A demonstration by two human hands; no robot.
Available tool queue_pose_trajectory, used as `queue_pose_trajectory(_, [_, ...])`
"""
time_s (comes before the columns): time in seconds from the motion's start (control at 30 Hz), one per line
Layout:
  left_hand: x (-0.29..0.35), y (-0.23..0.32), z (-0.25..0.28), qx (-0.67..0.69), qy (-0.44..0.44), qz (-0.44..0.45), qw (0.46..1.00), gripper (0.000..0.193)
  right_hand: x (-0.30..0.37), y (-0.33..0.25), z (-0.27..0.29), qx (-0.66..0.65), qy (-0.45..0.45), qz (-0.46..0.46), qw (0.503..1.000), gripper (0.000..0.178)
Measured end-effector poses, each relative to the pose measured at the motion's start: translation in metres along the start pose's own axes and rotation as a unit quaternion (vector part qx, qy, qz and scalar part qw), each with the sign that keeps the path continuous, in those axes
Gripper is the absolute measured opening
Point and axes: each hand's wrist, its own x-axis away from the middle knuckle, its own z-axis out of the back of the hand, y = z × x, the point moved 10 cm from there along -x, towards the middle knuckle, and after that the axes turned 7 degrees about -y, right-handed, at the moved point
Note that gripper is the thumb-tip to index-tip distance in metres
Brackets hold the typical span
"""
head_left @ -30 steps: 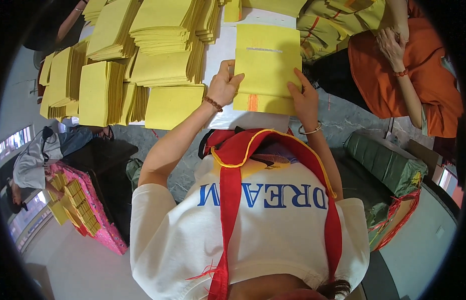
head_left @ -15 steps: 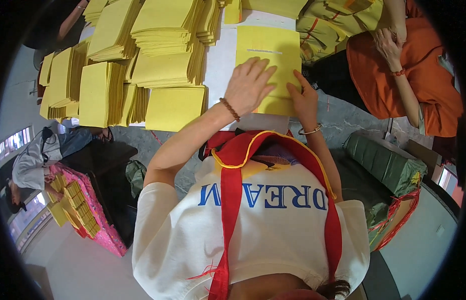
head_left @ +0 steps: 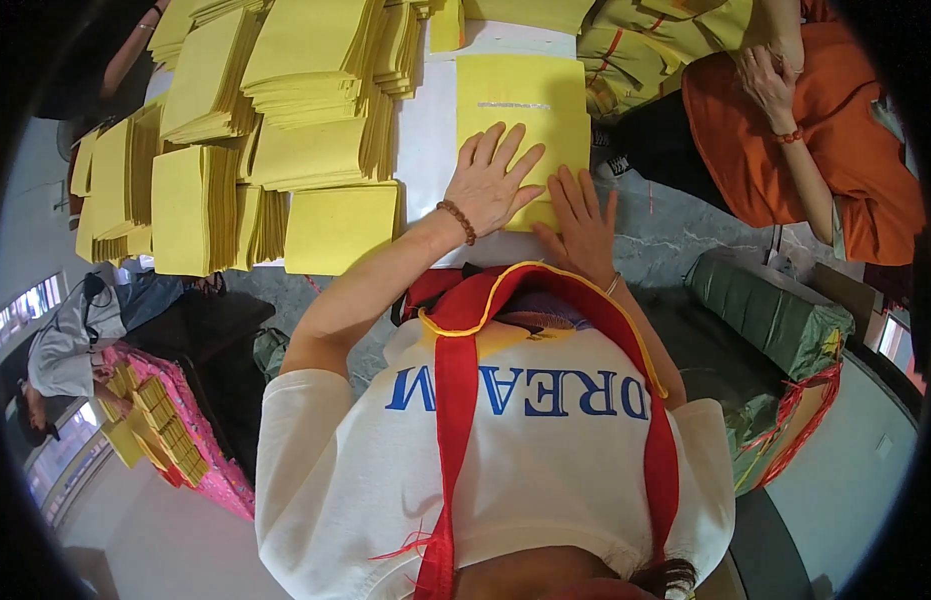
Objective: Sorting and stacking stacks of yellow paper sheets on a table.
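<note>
A yellow paper sheet (head_left: 530,80) with a pale narrow strip across it lies flat on the white tabletop (head_left: 423,140) in front of me. My left hand (head_left: 492,182) is spread over the sheet's lower left part, its fingertips just below the strip. On the lower right edge rests my right hand (head_left: 582,225), fingers stretched out flat and thumb apart. Neither hand grips anything. Whether the yellow piece is a single sheet or several layers cannot be seen.
Tall stacks of yellow paper (head_left: 310,50) fill the table's left side, with a lower stack (head_left: 340,228) at the near edge. Yellow bundles with red ties (head_left: 625,60) lie at the far right. A person in orange (head_left: 785,130) sits right; another person (head_left: 80,320) works at the left.
My right hand has come down from the sheet's right edge to lie flat at its lower right. The left hand's fingers have spread wider. The view has shifted slightly.
</note>
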Motion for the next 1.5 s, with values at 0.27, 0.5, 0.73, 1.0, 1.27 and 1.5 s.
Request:
queue_pose_trajectory(0.27, [0.003, 0.005, 0.001, -0.006, -0.049, -0.089, 0.995, 0.058, -0.004, 0.001, 0.000, -0.051, -0.048, -0.010, 0.997, 0.053])
queue_pose_trajectory(0.5, [-0.007, 0.026, 0.001, -0.125, 0.013, -0.021, 0.992, 0.052, -0.001, 0.062, 0.010, -0.517, 0.123, -0.129, 0.837, 0.040])
queue_pose_trajectory(0.73, [0.057, 0.021, 0.110, 0.067, 0.123, -0.085, 0.986, 0.043, -0.001, 0.078, -0.007, -0.591, 0.146, -0.150, 0.779, 0.042])
queue_pose_trajectory(1.0, [0.190, -0.041, 0.130, -0.116, 0.017, 0.018, 0.993, 0.047, -0.011, 0.071, -0.027, -0.574, 0.096, -0.154, 0.799, 0.036])
queue_pose_trajectory(1.27, [0.208, -0.088, 0.085, -0.145, -0.035, 0.083, 0.985, 0.049, -0.013, 0.076, -0.027, -0.505, 0.117, -0.088, 0.850, 0.029])
queue_pose_trajectory(1.5, [0.215, -0.097, 0.050, -0.152, -0.139, 0.129, 0.970, 0.066, -0.012, 0.068, -0.016, -0.455, 0.115, -0.097, 0.878, 0.028])
